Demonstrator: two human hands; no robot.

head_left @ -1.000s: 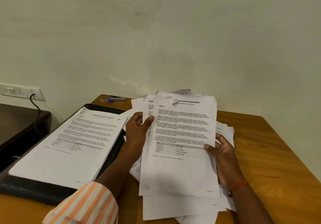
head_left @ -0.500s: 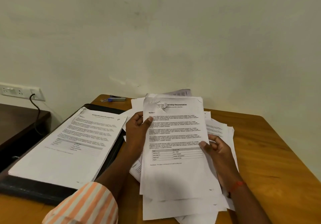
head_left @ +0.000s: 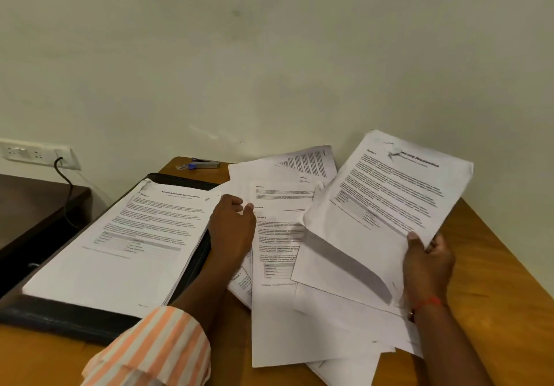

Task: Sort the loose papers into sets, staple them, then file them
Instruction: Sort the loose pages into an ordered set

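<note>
A paper set (head_left: 386, 205) is pinched by fingers of the right hand (head_left: 427, 262). Left of them, fingers of the left hand (head_left: 230, 229) are curled over loose papers (head_left: 278, 235); whether anything is gripped cannot be told.

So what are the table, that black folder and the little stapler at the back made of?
Table: wood or wood veneer, by the orange-brown grain; smooth with a soft sheen. Folder: black, matte, probably faux leather or plastic; can't tell which. Stapler: grey shiny body looks metal, blue part likely plastic, though it's small in view.
</note>
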